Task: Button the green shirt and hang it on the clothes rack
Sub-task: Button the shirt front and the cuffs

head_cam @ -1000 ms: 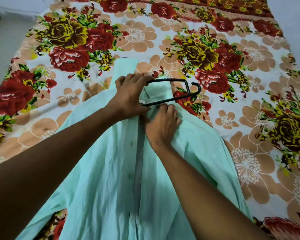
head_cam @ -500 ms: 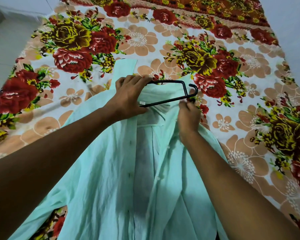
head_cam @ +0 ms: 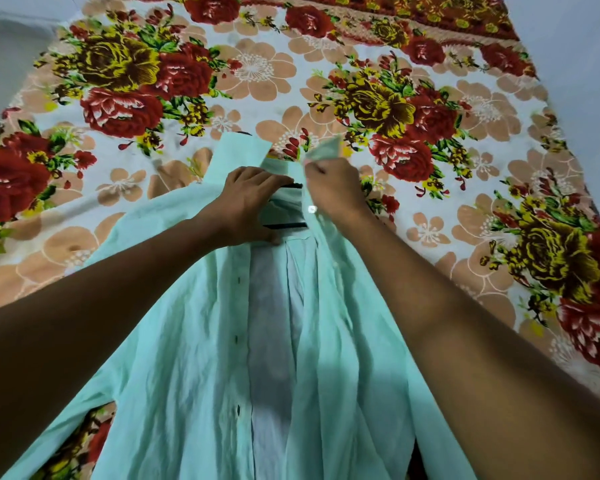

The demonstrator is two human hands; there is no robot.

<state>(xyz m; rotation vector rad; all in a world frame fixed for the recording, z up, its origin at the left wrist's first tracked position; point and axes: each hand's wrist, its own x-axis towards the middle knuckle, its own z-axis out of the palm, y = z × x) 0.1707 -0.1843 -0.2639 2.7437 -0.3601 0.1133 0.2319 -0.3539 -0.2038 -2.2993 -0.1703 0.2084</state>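
Risk first, from the head view: the pale mint-green cotton shirt (head_cam: 194,341) lies front-up and open on the bed's floral sheet (head_cam: 430,98), with a thin black hanger (head_cam: 284,225) partly tucked inside the neck. The left hand (head_cam: 246,206) presses down on the left shoulder seam and curls over the hanger's bar; its grip appears to close on the bar, though fabric hides the fingertips. The right hand (head_cam: 333,192) pinches the right placket and collar edge (head_cam: 321,150), lifting it over the hanger.

Trouble would most likely come from the hanger sliding sideways under that pull, leaving one shoulder unseated and the collar twisted. The plackets also sit well apart, so the small white button (head_cam: 311,209) near the right hand could meet the wrong dark buttonhole (head_cam: 238,279), and the front would close skewed. Loose folds in the right panel may also bunch under the forearm.

Containers: none shows in this view, and the clothes rack is out of sight.
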